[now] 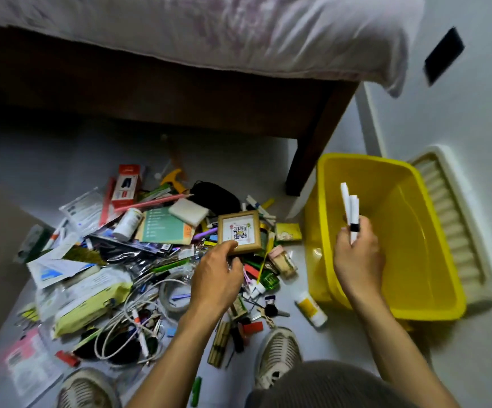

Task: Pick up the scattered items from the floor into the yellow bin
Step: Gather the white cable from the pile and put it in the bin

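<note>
A yellow bin [433,231] stands on the floor at the right, beside a bed leg, and looks empty inside. My right hand [358,254] is over the bin's inside, shut on a bundle of white pens [350,210] held upright with a black band. My left hand [218,275] rests on the pile of scattered items, its fingers closed on the lower left corner of a small wooden picture frame [240,231]. The pile [115,260] spreads over the floor at left and centre: packets, cables, pens, bottles, boxes.
A white ribbed lid [456,225] lies behind the bin against the wall. A dark wooden bed frame [180,92] with bedding fills the top. A white glue bottle [311,307] lies by the bin. My two shoes [277,354] are at the bottom.
</note>
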